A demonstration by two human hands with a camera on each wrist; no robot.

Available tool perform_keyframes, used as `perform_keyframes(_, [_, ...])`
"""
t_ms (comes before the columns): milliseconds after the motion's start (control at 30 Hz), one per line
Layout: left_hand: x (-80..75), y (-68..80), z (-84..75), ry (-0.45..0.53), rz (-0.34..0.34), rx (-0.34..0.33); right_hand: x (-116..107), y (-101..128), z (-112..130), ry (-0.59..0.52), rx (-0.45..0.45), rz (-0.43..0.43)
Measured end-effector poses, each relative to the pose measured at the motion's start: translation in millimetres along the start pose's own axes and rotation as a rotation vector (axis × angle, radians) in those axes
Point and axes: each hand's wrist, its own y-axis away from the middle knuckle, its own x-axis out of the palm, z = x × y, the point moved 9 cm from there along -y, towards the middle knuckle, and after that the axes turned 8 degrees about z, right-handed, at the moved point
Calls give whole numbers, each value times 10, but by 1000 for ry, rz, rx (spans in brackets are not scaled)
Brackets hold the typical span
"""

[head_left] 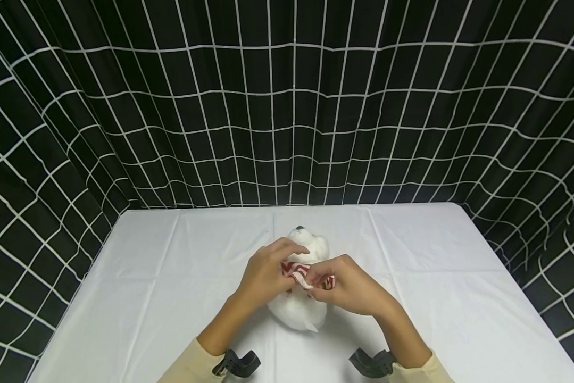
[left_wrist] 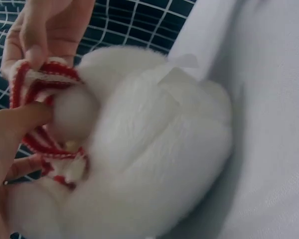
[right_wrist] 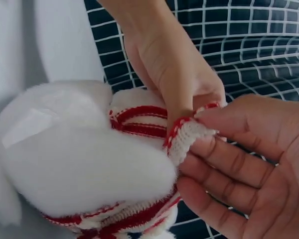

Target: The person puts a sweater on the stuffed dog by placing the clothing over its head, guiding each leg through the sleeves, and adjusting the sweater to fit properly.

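A white plush animal (head_left: 300, 306) lies on the white table (head_left: 435, 276), head pointing away from me, with a red-and-white striped knitted scarf (head_left: 296, 270) round its neck. My left hand (head_left: 266, 274) grips the scarf at the toy's left side, thumb pressed into the plush (left_wrist: 154, 149). My right hand (head_left: 346, 284) pinches a fold of the scarf (right_wrist: 187, 137) between thumb and fingers. In the right wrist view the left hand (right_wrist: 169, 64) holds the same scarf end from above. The scarf (left_wrist: 40, 84) wraps the white fur (right_wrist: 79, 159).
A black curtain with a white grid (head_left: 287, 106) closes in the table at the back and both sides. Black wrist mounts (head_left: 239, 364) sit on both forearms near the table's front edge.
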Motion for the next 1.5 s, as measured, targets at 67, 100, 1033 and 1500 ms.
perform_keyframes(67, [-5, -25, -42, -36, -26, 10, -10, 13, 0, 1, -10, -17])
perform_keyframes(100, [-11, -37, -64, -48, -40, 18, -18, 18, -13, 2, -5, -34])
perform_keyframes(1033, [-144, 33, -185, 61, 25, 195, 118, 272, -347, 177, 181, -868])
perform_keyframes(1500, [-213, 44, -156, 116, 193, 206, 116, 322, -337, 228, 133, -931])
